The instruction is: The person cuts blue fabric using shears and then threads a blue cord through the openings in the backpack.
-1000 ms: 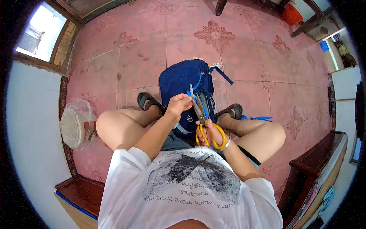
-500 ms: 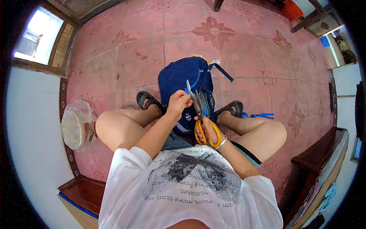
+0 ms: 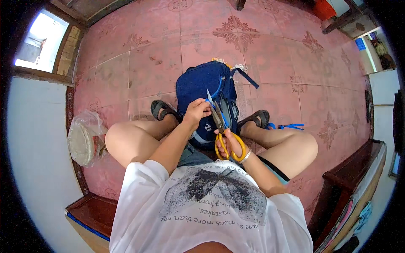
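Observation:
A dark blue backpack [image 3: 197, 84] lies on the floor between my bent legs. My right hand [image 3: 230, 144] is wrapped round the yellow handles of a pair of scissors [image 3: 218, 117], whose blades point away from me over the bag. My left hand [image 3: 197, 113] is closed in a pinch beside the blades. Its fingertips grip a thin blue strip [image 3: 208, 100] that lies at the scissor blades. Whether the strip is joined to the backpack I cannot tell. One dark strap [image 3: 246, 78] of the bag sticks out to the right.
Blue strips [image 3: 291, 126] lie on the pink tiled floor [image 3: 156, 63] by my right foot. A clear plastic bag with round pale things [image 3: 82, 141] stands at the left. Yellow and white strands [image 3: 236, 66] lie behind the backpack. Dark wooden furniture [image 3: 352, 168] stands at the right.
The scissor blades have closed somewhat, and the yellow handles have come nearer each other. My left hand has shifted very slightly left, still pinching the blue strip.

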Demonstrator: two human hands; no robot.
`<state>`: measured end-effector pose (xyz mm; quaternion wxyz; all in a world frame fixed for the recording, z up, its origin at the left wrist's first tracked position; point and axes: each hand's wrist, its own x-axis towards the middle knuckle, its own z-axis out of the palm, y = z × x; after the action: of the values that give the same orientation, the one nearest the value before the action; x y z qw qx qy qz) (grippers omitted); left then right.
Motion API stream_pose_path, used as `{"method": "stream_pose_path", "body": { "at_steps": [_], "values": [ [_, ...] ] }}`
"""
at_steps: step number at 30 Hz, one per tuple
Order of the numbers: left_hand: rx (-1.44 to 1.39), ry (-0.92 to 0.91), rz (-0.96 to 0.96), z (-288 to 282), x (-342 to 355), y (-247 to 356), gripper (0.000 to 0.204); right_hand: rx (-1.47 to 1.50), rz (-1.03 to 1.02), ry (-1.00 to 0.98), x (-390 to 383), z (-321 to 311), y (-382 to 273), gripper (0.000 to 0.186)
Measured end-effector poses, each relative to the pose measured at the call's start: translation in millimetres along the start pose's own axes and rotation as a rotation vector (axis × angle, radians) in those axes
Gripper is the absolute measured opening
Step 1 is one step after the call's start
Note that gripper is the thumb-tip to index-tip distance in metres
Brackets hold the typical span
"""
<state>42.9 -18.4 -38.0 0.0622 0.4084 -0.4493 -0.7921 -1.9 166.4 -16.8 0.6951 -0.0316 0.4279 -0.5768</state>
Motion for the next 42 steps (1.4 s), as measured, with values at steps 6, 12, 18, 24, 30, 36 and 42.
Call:
{"method": "stream_pose_path", "body": {
  "at_steps": [6, 12, 18, 24, 30, 36, 42],
  "values": [
    [-0.085, -0.077, -0.017, -1.3, 0.4, -6.8, 0.008, 0.189, 0.022, -0.056, -4.3, 5.2, -6.3, 0.054],
    [-0.142, -0.124, 0.095, -3.0, 0.8, -13.2, 0.007, 0.413, 0.109, -0.117, -12.1, 12.8, -19.2, 0.056],
    [-0.119, -0.138, 0.127, -2.8, 2.9, -15.1, 0.008, 0.446, 0.069, -0.108, -7.9, 15.3, -9.2, 0.055],
    [-0.186, -0.105, 0.128, 7.9, -1.2, -9.7, 0.006, -0.177, -0.276, 0.207, 2.1, 38.3, 10.1, 0.046],
    [-0.046, -0.039, 0.142, 19.3, -27.7, -18.0, 0.009, 0.309, -0.472, 0.563, 19.6, 34.0, -29.9, 0.037],
    [-0.270, -0.053, 0.114, 0.4, -18.4, -4.1, 0.007, 0.189, -0.571, 0.370, -38.9, -4.9, -116.8, 0.044],
    [-0.354, -0.095, 0.072, 10.6, -8.5, -7.8, 0.006, 0.171, -0.061, 0.041, -23.5, 15.3, -28.4, 0.057]
  ]
}}
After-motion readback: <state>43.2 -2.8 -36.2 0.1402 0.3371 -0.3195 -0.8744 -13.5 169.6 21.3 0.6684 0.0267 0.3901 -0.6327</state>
